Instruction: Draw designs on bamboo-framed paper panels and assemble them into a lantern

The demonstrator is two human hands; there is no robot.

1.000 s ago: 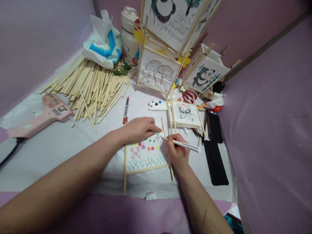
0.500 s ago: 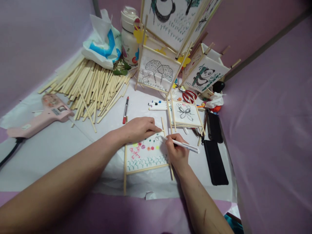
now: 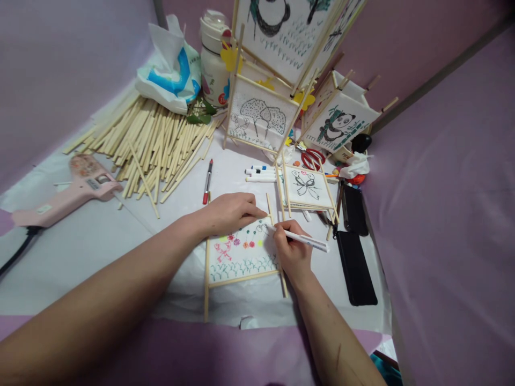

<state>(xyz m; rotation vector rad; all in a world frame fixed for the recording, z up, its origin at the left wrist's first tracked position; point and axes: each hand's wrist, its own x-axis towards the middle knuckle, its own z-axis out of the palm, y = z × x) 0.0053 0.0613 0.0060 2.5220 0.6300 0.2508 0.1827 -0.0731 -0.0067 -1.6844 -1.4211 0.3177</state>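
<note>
A white panel framed with thin wooden sticks [image 3: 242, 252] lies in front of me, bearing a pink figure, coloured dots and a row of green grass. My left hand [image 3: 235, 212] rests flat across its upper edge, fingers stretched toward the top right corner and holding nothing. In my right hand [image 3: 293, 249] a white marker pen [image 3: 306, 239] is pinched, its tip at a small dark outline near the panel's upper right. The fingers partly cover the panel's right side stick. Beyond the left hand lies a red-capped pen [image 3: 208, 181].
A pink glue gun [image 3: 68, 195] and a pile of wooden sticks [image 3: 148, 145] lie left. Behind stand a tissue pack [image 3: 171, 75], a bottle [image 3: 214, 64] and panda-drawn lanterns [image 3: 336, 126]. A small framed drawing [image 3: 306, 187], red scissors [image 3: 313, 158] and a black phone-like object [image 3: 356, 268] are right.
</note>
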